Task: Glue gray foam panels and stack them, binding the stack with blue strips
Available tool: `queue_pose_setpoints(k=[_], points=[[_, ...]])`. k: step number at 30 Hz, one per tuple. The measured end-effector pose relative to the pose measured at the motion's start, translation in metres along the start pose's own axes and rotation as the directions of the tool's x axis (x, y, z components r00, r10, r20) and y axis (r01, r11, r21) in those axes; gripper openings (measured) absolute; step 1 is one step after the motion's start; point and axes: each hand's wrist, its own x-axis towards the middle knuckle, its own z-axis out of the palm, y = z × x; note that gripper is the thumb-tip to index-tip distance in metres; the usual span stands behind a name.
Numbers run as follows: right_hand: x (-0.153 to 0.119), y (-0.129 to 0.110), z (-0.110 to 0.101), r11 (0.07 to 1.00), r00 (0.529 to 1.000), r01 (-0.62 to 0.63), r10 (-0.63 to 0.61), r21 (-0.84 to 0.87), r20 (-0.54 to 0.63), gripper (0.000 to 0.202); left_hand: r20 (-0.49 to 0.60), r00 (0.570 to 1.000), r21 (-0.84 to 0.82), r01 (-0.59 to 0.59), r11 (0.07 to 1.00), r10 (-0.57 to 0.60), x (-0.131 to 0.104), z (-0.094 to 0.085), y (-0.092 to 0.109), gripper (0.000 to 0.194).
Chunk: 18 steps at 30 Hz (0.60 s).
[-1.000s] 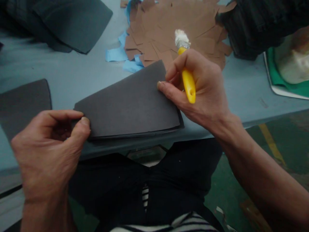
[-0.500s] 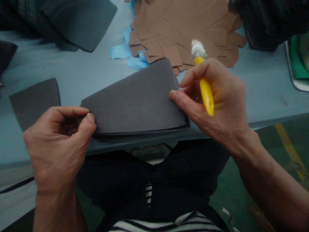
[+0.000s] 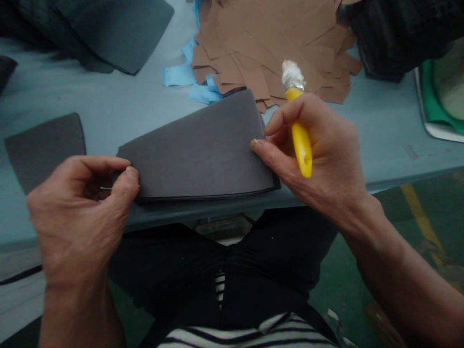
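Observation:
A stack of dark grey sheet pieces, narrower at the left, lies at the table's near edge. My left hand pinches its left end between thumb and forefinger. At the stack's right end, my right hand has thumb and forefinger closed on the edge. That same hand also carries a yellow-handled brush, its handle lying across the fingers and its white, paste-covered tip pointing up and away. Left of the stack, another grey piece rests on the table, partly behind my left hand.
Brown cut pieces are heaped at the back, with light blue strips along their left side. Dark sheets lie back left, and a dark stack stands back right. A green-lined tray sits at the right on the pale blue table.
The view has shifted slightly, so most things appear a little further left. Both hands keep their hold on the grey stack, and the brush remains in my right hand.

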Motion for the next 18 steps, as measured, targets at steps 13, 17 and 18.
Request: queue_pose_setpoints(k=[13, 17, 18], points=[[-0.0024, -0.0017, -0.0010, 1.000, 1.000, -0.015, 0.015, -0.026, 0.014, 0.023, -0.020, 0.999, -0.104, -0.036, 0.994, 0.034, 0.0021, -0.0058, 0.0010, 0.026], [-0.0030, -0.0028, 0.0001, 1.000, 1.000, -0.023, 0.023, 0.009, 0.008, 0.023, -0.036, 0.998, -0.067, -0.060, 0.996, 0.058, 0.0012, -0.0046, -0.0009, 0.027], [-0.0029, -0.0027, 0.0005, 1.000, 1.000, -0.024, 0.024, 0.014, 0.006, 0.023, -0.039, 0.997, -0.052, -0.065, 0.997, 0.063, 0.0009, -0.0039, -0.0018, 0.028]])
